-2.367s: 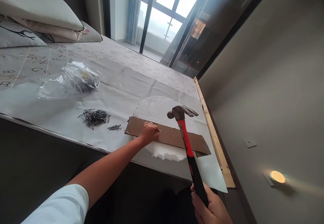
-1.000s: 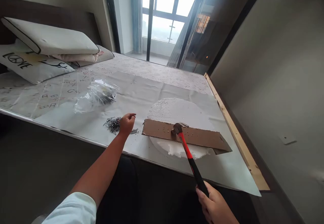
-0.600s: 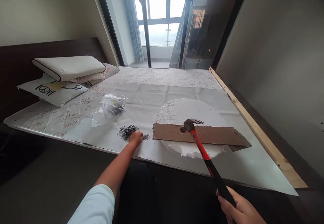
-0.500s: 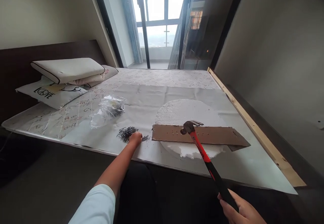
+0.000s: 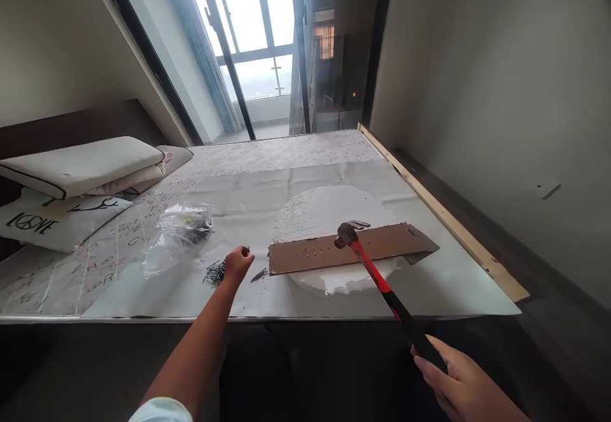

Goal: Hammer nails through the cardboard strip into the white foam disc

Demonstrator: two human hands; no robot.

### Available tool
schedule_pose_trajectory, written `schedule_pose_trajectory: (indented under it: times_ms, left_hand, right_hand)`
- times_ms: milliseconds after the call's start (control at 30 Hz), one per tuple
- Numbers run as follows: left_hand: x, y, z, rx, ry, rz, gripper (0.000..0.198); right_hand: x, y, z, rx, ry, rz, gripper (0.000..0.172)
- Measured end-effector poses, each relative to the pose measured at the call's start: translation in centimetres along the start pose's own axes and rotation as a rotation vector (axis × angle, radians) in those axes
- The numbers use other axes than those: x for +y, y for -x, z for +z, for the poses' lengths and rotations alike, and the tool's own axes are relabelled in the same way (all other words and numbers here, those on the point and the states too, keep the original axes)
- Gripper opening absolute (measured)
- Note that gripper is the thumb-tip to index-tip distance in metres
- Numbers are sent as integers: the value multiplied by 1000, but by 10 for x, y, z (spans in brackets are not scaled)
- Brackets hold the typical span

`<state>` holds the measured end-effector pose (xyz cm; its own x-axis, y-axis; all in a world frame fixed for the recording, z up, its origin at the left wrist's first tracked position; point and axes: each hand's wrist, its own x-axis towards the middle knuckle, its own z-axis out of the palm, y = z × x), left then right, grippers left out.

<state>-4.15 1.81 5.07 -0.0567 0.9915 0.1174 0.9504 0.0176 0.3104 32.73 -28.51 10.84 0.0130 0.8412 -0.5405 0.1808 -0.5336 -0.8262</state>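
Note:
My left hand [image 5: 237, 263] is raised just above a heap of loose nails [image 5: 214, 272], its fingertips pinched on a small dark nail. My right hand [image 5: 461, 386] grips the black end of a red-handled claw hammer [image 5: 377, 278]. The hammer's head hovers over a brown cardboard strip [image 5: 351, 248]. That strip lies across a round white foam disc [image 5: 329, 226] and shows a row of nail heads along it. A few more nails [image 5: 259, 274] lie between the heap and the strip's left end.
Everything rests on a grey sheet [image 5: 238, 199] spread over a bed. A clear plastic bag [image 5: 177, 234] sits behind the heap. Pillows [image 5: 79, 167] are stacked at the far left. A wooden rail [image 5: 443, 218] runs along the right edge beside the wall.
My left hand left the cardboard strip, reached to the nail heap and has lifted off it with a nail pinched. The hammer stayed over the strip. The view has swung right.

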Motion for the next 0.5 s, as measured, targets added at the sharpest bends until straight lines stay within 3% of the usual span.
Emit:
schedule_pose_trajectory:
  times_ms: [67, 133, 233, 300, 400, 500]
  left_hand:
    - [34, 8, -10, 98, 235, 77, 21]
    - [76, 23, -9, 76, 399, 212, 19]
    - [137, 45, 9, -19, 476, 392, 14]
    - [165, 52, 26, -50, 460, 441, 12]
    - [181, 51, 48, -46, 433, 459, 13]
    - [178, 44, 62, -28, 440, 497, 15]
  right_hand:
    - [-2, 0, -4, 7, 13, 11, 44]
    - [-6, 1, -6, 7, 9, 18, 44]
    - [-10, 2, -9, 20, -27, -1, 42]
    - [-11, 2, -10, 40, -36, -24, 40]
    - [-9, 1, -12, 78, -12, -59, 39]
    - [-10, 0, -13, 134, 13, -126, 37]
